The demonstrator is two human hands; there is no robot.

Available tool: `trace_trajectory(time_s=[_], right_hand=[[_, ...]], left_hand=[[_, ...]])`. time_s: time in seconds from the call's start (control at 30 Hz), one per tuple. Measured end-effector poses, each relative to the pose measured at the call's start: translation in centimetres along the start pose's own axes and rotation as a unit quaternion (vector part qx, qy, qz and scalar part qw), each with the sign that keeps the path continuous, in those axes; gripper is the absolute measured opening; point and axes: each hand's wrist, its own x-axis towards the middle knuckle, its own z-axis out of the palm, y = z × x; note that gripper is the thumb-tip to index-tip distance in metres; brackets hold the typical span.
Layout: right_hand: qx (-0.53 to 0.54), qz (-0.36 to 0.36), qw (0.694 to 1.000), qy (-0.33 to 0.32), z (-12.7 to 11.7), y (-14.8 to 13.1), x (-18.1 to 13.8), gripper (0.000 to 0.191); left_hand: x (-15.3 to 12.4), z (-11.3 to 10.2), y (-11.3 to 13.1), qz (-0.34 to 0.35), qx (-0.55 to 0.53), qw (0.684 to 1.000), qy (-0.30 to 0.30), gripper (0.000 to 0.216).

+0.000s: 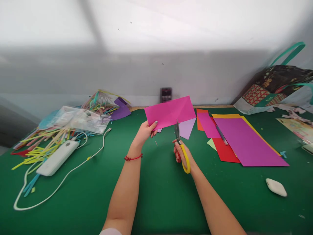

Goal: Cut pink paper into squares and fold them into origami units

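My left hand (144, 132) pinches the lower left corner of a bright pink sheet of paper (170, 112) and holds it up above the green table (156, 195). A red string bracelet circles that wrist. My right hand (181, 155) grips yellow-handled scissors (182, 147), fingers through the loops. The blades point up and meet the lower edge of the pink sheet near its middle. A pale lilac paper piece (187, 128) lies on the table just behind the blades.
Purple, red, orange and yellow sheets (246, 142) lie stacked at the right, with a pen on them. At the left are a white power bank (57, 158) with its cable, coloured paper strips and a plastic bag. A patterned tote bag (274, 86) stands far right; a white eraser-like lump (276, 187) lies nearer.
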Motion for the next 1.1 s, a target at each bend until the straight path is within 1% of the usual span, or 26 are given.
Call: trace_trajectory(time_s=[0.27, 0.4, 0.6, 0.87, 1.1], right_hand=[[-0.023, -0.007, 1.000, 0.007, 0.01, -0.12, 0.02, 0.040], [-0.037, -0.008, 0.999, 0.007, 0.04, -0.06, 0.07, 0.042], [-0.032, -0.010, 0.999, 0.010, 0.00, 0.06, 0.13, 0.040], [-0.035, -0.011, 0.999, 0.014, 0.01, 0.11, 0.21, 0.040], [-0.057, 0.000, 0.998, 0.016, 0.05, -0.22, 0.04, 0.043]], left_hand=[[-0.17, 0.43, 0.40, -0.007, 0.029, 0.999, -0.041, 0.029], [-0.20, 0.54, 0.51, -0.011, 0.033, 0.999, -0.042, 0.029], [-0.38, 0.72, 0.75, -0.011, 0.042, 0.998, -0.048, 0.030], [-0.25, 0.60, 0.48, -0.012, 0.044, 0.997, -0.054, 0.029], [-0.31, 0.45, 0.51, -0.023, 0.049, 0.998, -0.031, 0.027]])
